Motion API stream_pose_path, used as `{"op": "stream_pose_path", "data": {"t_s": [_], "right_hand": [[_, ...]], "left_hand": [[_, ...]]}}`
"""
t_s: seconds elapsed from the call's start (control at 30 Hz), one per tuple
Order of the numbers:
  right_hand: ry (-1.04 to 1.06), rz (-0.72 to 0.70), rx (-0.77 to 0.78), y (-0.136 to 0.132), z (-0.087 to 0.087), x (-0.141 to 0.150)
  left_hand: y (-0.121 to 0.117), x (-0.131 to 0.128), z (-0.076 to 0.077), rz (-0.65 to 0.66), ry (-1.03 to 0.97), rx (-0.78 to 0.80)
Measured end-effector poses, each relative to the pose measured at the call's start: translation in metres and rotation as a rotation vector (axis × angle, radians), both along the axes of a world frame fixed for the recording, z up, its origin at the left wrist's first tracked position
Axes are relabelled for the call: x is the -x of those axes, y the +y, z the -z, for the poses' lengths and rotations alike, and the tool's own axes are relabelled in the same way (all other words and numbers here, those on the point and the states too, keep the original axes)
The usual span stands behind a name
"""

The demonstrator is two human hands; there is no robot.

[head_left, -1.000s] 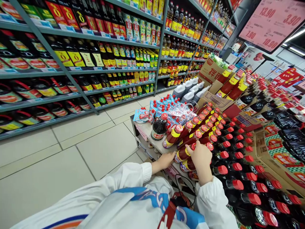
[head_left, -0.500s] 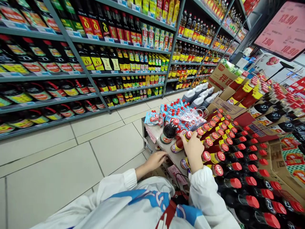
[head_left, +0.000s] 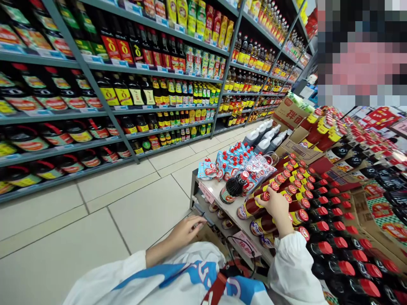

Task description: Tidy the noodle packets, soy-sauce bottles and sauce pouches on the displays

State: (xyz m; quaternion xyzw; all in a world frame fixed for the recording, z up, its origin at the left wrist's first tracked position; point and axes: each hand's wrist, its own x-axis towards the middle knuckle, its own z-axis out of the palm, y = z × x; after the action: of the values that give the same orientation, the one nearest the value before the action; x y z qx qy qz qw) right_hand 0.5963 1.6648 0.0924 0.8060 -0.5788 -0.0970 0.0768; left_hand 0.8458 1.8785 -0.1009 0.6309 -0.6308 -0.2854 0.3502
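A: What fills most of the view?
B: The shelves (head_left: 93,82) – tier over tier of bottles – running along the far side of the pale floor (head_left: 143,199).
A: And nearer?
B: A table (head_left: 228,207), set at a slant in front of the person. A printed carton (head_left: 289,113) stands farther back, with grey jugs (head_left: 254,136) this side of it. Then come blue packets (head_left: 233,156) in a heap, red-capped.
A: What about the right part?
B: Dark bottles (head_left: 345,268) with red caps, packed close. Beside them, the sauce rows (head_left: 300,217), yellow at the neck.
A: Where are the hands?
B: The right hand (head_left: 278,207) is over the sauce rows, its fingers narrow, around the top of the red bottle (head_left: 249,208). That one is at the left of the front sauce bottles, just beside the lone bottle (head_left: 233,189), which is dark. I can't tell whether its base bears on the table.
A: The left hand (head_left: 189,228)?
B: Off the table's near edge, fingers loosely bent, holding nothing that I can see.
A: Anything smaller?
B: A pink sign (head_left: 244,243) on the front of the table, and the red bottle's cap (head_left: 265,195), by the right fingertips.
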Motion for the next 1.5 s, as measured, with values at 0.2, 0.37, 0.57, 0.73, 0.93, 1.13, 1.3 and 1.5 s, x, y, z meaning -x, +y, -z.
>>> {"op": "stream_pose_path", "data": {"t_s": [0.2, 0.37, 0.57, 0.73, 0.93, 1.13, 1.3, 1.5], "right_hand": [[0.064, -0.009, -0.045, 0.004, -0.012, 0.013], [0.133, -0.005, -0.08, 0.005, -0.02, 0.016], [0.152, -0.066, -0.1, 0.008, -0.029, 0.013], [-0.09, -0.075, 0.132, -0.014, -0.068, 0.021], [0.195, -0.252, -0.139, -0.072, -0.086, 0.011], [0.256, -0.453, -0.207, -0.091, -0.058, 0.017], [0.269, -0.425, -0.136, -0.095, -0.041, 0.022], [0.267, -0.288, -0.11, -0.095, -0.029, 0.012]], "left_hand": [[-0.008, -0.025, 0.006, 0.138, 0.003, 0.081], [-0.015, -0.035, 0.006, 0.183, -0.002, 0.114], [-0.008, -0.033, 0.007, 0.186, -0.005, 0.121], [0.001, -0.024, 0.014, 0.148, -0.021, 0.096], [0.008, -0.01, 0.016, 0.106, -0.081, 0.112], [0.037, 0.025, 0.032, 0.003, -0.102, 0.072], [0.06, 0.074, 0.053, -0.014, -0.076, 0.004], [0.041, 0.081, 0.047, 0.07, -0.11, 0.065]]}}
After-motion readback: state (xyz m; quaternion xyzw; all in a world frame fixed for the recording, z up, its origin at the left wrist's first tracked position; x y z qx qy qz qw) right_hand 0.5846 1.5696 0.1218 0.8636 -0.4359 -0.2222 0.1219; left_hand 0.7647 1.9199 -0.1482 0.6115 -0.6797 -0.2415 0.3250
